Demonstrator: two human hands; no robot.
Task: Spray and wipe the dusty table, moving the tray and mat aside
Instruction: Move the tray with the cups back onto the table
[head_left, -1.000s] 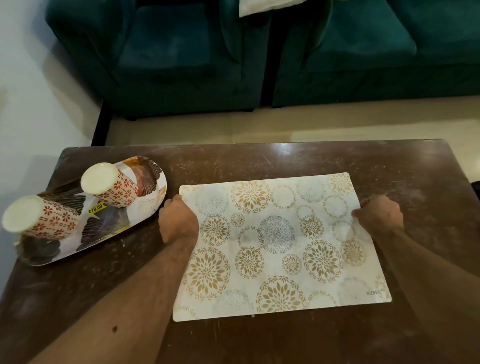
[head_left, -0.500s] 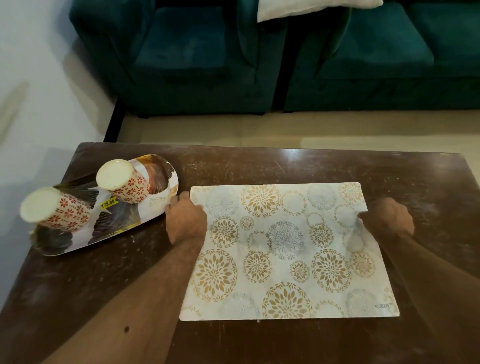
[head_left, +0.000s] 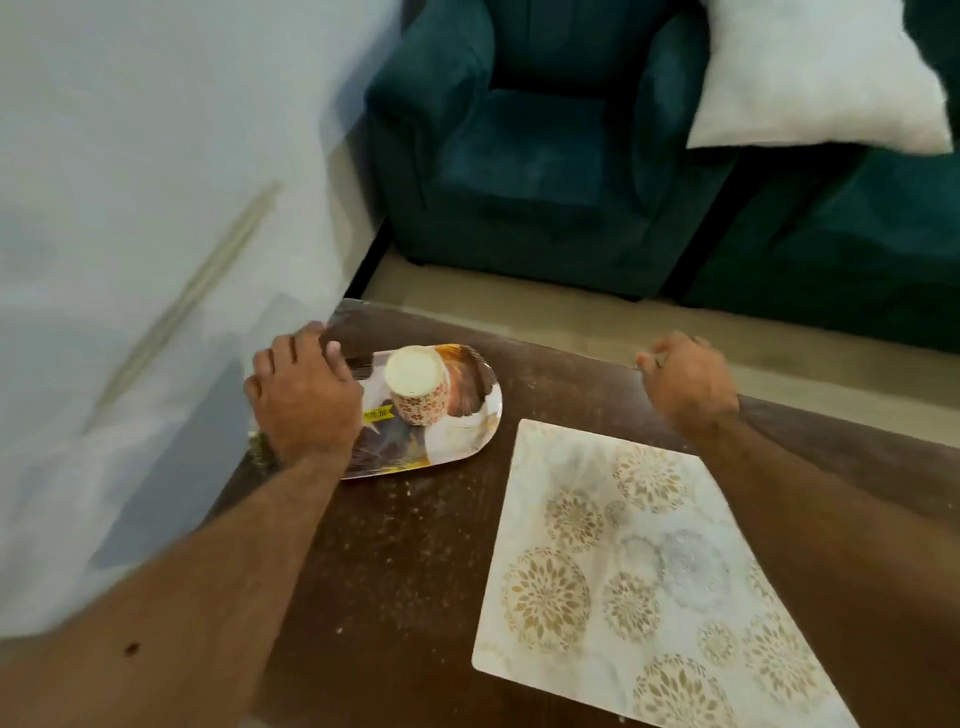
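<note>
Both hands had left the patterned white-and-gold rectangular mat (head_left: 639, 577), which lay flat toward the dusty dark wooden tabletop's (head_left: 415, 551) right side. The left hand (head_left: 304, 395) now covered the left end of the oval printed tray (head_left: 467, 415) at the far-left corner, its grip hidden. The right hand (head_left: 685, 379) hovered loosely open, empty. One floral cup (head_left: 418, 384) showed.

teal armchair (head_left: 540, 156) and sofa (head_left: 841, 249) beyond a beige floor (head_left: 597, 317) — white cushion (head_left: 815, 78) on top, pale wall (head_left: 156, 156) at left.
</note>
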